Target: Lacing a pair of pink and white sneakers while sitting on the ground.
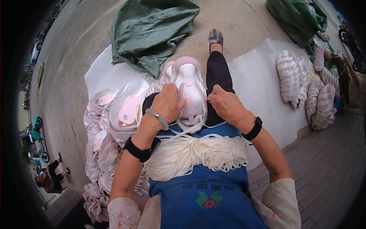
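A pink and white shoe upper (pixel 189 82) rests on my knee, toe pointing away from me. My left hand (pixel 167 102) grips its left side, fingers curled over the edge. My right hand (pixel 225 103) pinches a white lace (pixel 198 128) at the upper's right side. A thick bundle of white laces (pixel 196 152) lies across my lap on a blue apron (pixel 206 191). Both wrists wear black bands, and the left also carries a grey bracelet.
A heap of pink shoe uppers (pixel 110 126) lies at my left, some in clear wrap. Tied bundles of uppers (pixel 305 87) lie on a white sheet (pixel 263 87) at the right. Green sacks (pixel 150 32) sit beyond. Another person (pixel 51 177) crouches at far left.
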Action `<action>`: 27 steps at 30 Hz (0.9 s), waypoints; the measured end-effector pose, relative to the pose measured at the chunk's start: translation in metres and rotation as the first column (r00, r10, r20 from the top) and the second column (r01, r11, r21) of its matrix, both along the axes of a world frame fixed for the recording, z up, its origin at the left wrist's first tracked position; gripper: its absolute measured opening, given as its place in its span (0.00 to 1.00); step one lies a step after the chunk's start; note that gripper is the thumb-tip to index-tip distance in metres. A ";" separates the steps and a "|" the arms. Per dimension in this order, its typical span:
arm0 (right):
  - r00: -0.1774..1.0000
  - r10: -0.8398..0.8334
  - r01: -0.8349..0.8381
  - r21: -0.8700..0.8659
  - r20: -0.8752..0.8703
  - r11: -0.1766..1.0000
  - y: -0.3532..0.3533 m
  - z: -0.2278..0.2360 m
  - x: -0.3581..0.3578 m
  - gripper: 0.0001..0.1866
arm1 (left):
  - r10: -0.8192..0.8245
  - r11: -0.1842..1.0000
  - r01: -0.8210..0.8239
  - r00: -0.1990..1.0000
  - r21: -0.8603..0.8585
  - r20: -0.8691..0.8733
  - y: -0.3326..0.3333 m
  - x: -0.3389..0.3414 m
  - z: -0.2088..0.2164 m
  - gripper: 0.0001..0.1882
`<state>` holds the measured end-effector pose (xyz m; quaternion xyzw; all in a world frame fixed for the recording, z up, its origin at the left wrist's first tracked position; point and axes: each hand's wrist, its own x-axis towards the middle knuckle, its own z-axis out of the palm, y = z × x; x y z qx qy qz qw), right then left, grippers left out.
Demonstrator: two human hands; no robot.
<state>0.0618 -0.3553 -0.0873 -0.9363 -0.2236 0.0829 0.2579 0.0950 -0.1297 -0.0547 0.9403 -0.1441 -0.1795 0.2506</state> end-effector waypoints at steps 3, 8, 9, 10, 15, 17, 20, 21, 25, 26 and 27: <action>0.998 -0.058 0.058 -0.015 -0.010 0.998 0.002 -0.003 -0.001 0.02 | 0.009 0.995 -0.002 0.998 0.104 -0.069 -0.010 0.004 0.005 0.18; 0.983 -0.183 0.165 0.387 0.012 0.907 0.001 -0.003 0.004 0.03 | -0.021 0.999 0.021 1.000 0.045 -0.007 -0.005 -0.011 0.000 0.15; 0.983 -0.186 0.168 0.388 0.008 0.906 0.003 0.000 0.005 0.03 | -0.004 1.000 0.004 1.000 -0.008 -0.012 -0.001 -0.016 0.000 0.15; 0.975 -0.194 0.220 0.424 -0.105 0.879 0.007 0.003 0.006 0.05 | -0.006 1.000 0.006 1.000 -0.007 -0.016 0.000 -0.020 -0.002 0.15; 0.956 -0.147 0.255 0.474 -0.254 0.842 0.014 0.006 0.016 0.07 | 0.032 0.999 -0.029 0.997 -0.033 0.074 -0.005 -0.020 -0.005 0.14; 0.987 -0.104 0.150 0.458 -0.125 0.876 0.017 0.003 0.020 0.06 | 0.071 0.996 -0.070 0.997 -0.055 0.019 -0.002 -0.018 -0.006 0.14; 0.993 -0.113 0.110 0.425 -0.017 0.898 0.019 0.004 0.029 0.06 | 0.140 0.980 -0.135 0.990 -0.145 0.028 0.000 -0.017 -0.007 0.13; 0.994 -0.110 0.108 0.424 -0.020 0.899 0.021 0.003 0.031 0.06 | 0.186 0.964 -0.163 0.978 -0.212 0.094 0.000 -0.017 -0.005 0.13; 0.996 -0.094 0.090 0.345 -0.006 0.934 0.025 -0.001 0.038 0.06 | 0.264 0.906 -0.248 0.965 -0.344 0.000 -0.008 -0.009 -0.001 0.08; 0.997 -0.079 0.072 0.328 0.008 0.942 0.025 -0.002 0.039 0.06 | 0.244 0.910 -0.209 0.968 -0.359 0.055 -0.009 -0.007 -0.007 0.06; 0.997 -0.075 0.068 0.328 0.008 0.942 0.024 -0.001 0.039 0.06 | 0.224 0.913 -0.169 0.968 -0.372 0.110 -0.010 -0.005 -0.012 0.06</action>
